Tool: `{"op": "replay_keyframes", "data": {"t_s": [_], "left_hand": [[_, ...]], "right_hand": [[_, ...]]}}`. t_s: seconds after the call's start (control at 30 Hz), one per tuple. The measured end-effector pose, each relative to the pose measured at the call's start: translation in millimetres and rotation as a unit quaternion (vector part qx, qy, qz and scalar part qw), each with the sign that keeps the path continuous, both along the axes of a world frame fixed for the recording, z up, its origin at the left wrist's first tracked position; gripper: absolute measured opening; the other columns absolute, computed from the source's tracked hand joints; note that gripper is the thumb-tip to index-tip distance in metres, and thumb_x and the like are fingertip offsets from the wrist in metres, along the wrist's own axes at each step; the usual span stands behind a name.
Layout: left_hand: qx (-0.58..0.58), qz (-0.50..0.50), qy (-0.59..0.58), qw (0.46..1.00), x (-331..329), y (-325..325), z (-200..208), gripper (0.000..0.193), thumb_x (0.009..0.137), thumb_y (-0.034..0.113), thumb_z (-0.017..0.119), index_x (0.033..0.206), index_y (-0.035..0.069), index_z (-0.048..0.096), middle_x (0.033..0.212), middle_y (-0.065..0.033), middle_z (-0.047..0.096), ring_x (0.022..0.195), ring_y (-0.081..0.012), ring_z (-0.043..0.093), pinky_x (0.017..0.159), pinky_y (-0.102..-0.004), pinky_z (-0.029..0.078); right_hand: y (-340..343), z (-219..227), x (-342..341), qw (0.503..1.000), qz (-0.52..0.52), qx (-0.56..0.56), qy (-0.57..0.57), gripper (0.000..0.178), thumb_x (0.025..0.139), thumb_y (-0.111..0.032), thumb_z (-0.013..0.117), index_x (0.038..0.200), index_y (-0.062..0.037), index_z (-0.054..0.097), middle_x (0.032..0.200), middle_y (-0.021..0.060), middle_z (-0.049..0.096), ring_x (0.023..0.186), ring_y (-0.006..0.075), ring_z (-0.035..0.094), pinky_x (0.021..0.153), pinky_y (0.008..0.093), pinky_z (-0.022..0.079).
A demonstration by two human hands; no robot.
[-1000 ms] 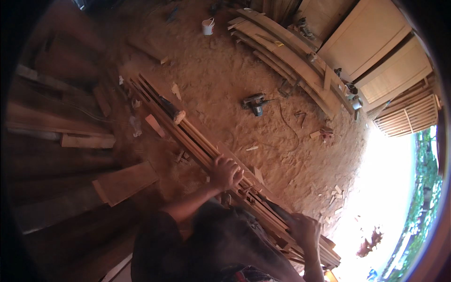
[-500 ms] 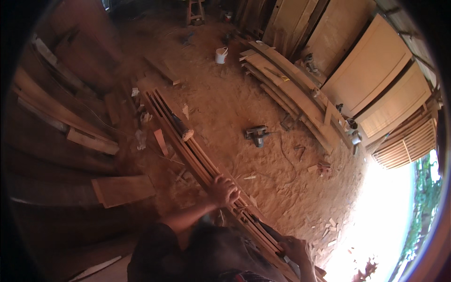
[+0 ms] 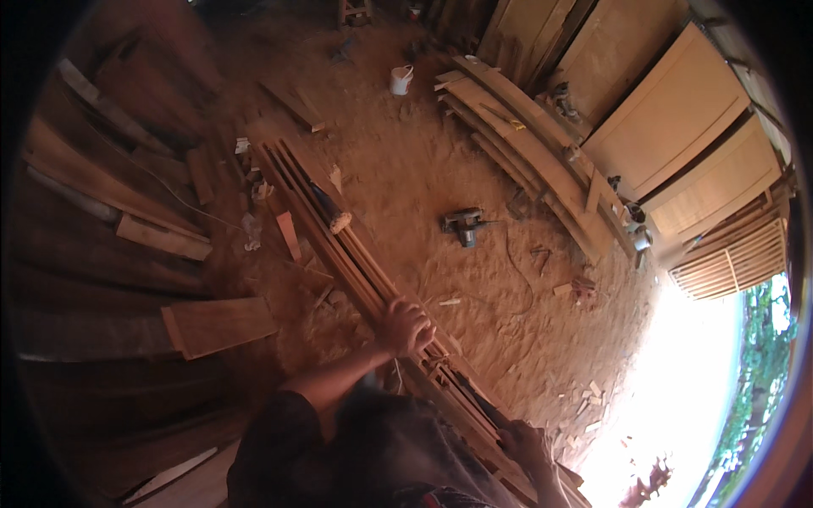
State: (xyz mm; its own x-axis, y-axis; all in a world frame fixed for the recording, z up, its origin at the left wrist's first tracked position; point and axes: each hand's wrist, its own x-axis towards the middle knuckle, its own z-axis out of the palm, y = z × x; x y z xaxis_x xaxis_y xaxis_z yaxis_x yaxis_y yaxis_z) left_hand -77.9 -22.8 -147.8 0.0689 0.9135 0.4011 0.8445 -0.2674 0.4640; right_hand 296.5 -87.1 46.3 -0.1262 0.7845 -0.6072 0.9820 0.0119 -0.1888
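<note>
Long reddish wooden strips with grooves between them run diagonally from the upper left down past my body. My left hand is closed over the strips near their middle, fingers curled round the edge. Lower down, my right hand is closed at the near end of the wood, beside a dark, narrow piece. What lies inside its fingers is hidden. Farther up the strips rests a dark object with a round, pale, wood-like end. Some small pieces sit on the strips between my hands.
A circular saw with a cord lies on the sandy floor to the right. Behind it are stacked planks and leaning door panels. A white bucket stands farther off. Boards and offcuts lie at the left.
The view has tipped slightly, so the floor and wood appear a little higher. Both hands keep about the same places on the strips.
</note>
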Motion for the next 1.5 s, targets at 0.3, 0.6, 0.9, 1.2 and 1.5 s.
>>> {"op": "replay_keyframes", "data": {"t_s": [0.3,0.6,0.9,1.2,1.5], "left_hand": [[-0.043,0.002,-0.025,0.999,-1,-1,5,0.022,0.097,0.037,0.067,0.084,0.02,0.072,0.093,-0.0017,0.073,0.108,-0.0229,0.067,0.112,-0.0537,0.033],[0.003,0.009,0.046,0.999,0,4,-5,0.027,0.098,0.042,0.067,0.09,0.017,0.075,0.095,0.0024,0.073,0.11,-0.0205,0.067,0.115,-0.0496,0.029],[-0.014,0.01,0.057,0.998,1,3,-7,0.031,0.098,0.045,0.064,0.092,0.018,0.077,0.097,0.0025,0.074,0.111,-0.0205,0.066,0.116,-0.0508,0.028],[-0.074,-0.081,0.018,0.994,19,-15,27,0.039,0.1,0.052,0.067,0.121,0.021,0.077,0.145,-0.0011,0.063,0.146,-0.0232,0.047,0.123,-0.0541,0.019],[-0.08,-0.19,-0.066,0.976,27,-58,22,0.02,0.1,0.018,0.074,0.119,0.015,0.079,0.138,-0.0048,0.07,0.143,-0.0286,0.055,0.114,-0.0483,0.044]], "right_hand": [[-14,-20,13,0.987,-0.087,-0.002,0.135,0.029,0.101,-0.038,0.066,0.119,-0.0169,0.075,0.11,0.013,0.076,0.098,0.0315,0.075,0.083,0.0443,0.057],[8,-1,-24,1.0,0.005,0.031,0.006,0.031,0.099,-0.043,0.068,0.112,-0.0156,0.074,0.094,0.0123,0.077,0.084,0.0362,0.075,0.075,0.047,0.057],[17,-40,-19,0.973,-0.202,-0.006,0.11,0.055,0.101,-0.058,0.064,0.127,-0.0098,0.073,0.081,0.0108,0.071,0.075,0.0241,0.07,0.072,0.0387,0.055],[4,-3,-2,0.978,-0.16,0.108,0.083,0.05,0.097,-0.043,0.077,0.128,-0.0048,0.071,0.092,0.0127,0.076,0.081,0.0188,0.07,0.074,0.0342,0.052],[-26,6,-6,0.998,0.005,0.064,0.004,0.044,0.096,-0.032,0.074,0.135,-0.0138,0.067,0.112,0.0157,0.073,0.101,0.0387,0.073,0.084,0.0516,0.056]]}}
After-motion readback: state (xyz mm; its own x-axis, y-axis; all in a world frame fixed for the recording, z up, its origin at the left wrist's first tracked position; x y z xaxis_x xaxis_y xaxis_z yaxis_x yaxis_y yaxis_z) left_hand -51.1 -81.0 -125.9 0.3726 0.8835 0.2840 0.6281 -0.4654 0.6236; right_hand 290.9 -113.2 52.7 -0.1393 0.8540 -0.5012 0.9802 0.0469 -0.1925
